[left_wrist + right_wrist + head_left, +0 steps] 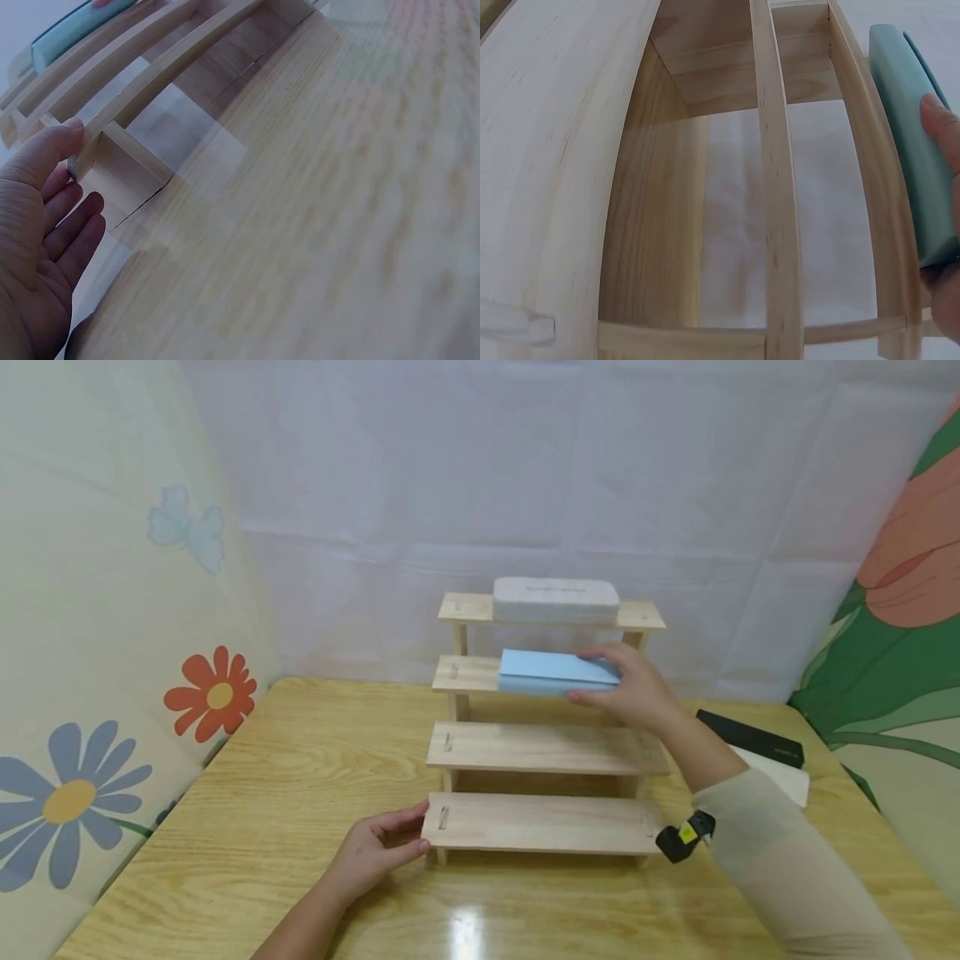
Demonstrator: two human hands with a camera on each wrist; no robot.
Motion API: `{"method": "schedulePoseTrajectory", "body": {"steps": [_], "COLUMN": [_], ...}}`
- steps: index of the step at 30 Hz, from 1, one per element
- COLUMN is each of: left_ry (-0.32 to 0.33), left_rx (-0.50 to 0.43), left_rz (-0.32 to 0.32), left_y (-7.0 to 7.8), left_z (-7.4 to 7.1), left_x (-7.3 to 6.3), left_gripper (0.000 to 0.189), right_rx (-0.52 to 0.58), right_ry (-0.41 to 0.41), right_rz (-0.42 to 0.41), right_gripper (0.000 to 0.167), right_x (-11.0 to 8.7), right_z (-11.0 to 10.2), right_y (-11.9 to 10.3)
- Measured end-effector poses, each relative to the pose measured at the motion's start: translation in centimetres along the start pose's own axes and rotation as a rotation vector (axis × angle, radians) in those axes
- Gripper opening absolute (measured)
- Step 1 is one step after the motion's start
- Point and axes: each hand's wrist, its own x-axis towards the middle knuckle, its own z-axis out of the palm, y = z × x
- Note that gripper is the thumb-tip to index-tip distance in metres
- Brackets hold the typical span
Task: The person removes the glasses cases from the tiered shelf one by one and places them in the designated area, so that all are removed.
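two half-closed hands (636, 687) (370, 857): right gripping blue case (547, 672), left pinching shelf (543, 823).

Head view light: soft, even, fairly bright.
Glare: white, at 6 o'clock on the glossy yellow wood-grain table (337, 735).
Shadow: gentle, beneath the treads of the pale wooden four-step shelf (547, 822).
Left wrist view: dimmer, bluish; table grain blurred at 3 o'clock, shelf edges bowed at 11.
Right wrist view: greyish, soft; shelf edges curving at 3 o'clock.
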Motion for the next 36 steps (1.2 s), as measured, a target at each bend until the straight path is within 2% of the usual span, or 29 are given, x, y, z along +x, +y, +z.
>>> {"method": "schedulePoseTrajectory", "body": {"steps": [5, 13, 36], "left_ry": [0.002, 0.008, 0.011], "left_rx": [0.007, 0.011, 0.009], "left_rz": [0.014, -0.001, -0.001], "left_y": [-0.1, -0.1, -0.1], "left_z": [0.0, 0.0, 0.0], "left_x": [0.1, 0.0, -0.1], "left_gripper": [0.052, 0.052, 0.051], "right_rx": [0.002, 0.012, -0.045], "right_ry": [0.013, 0.033, 0.101], "right_rz": [0.003, -0.005, 0.075], "right_gripper": [0.069, 0.069, 0.073], "right_x": [-0.6, -1.7, -4.8], "right_z": [-0.8, -2.3, -5.8], "right_y": [0.6, 1.6, 4.5]}}
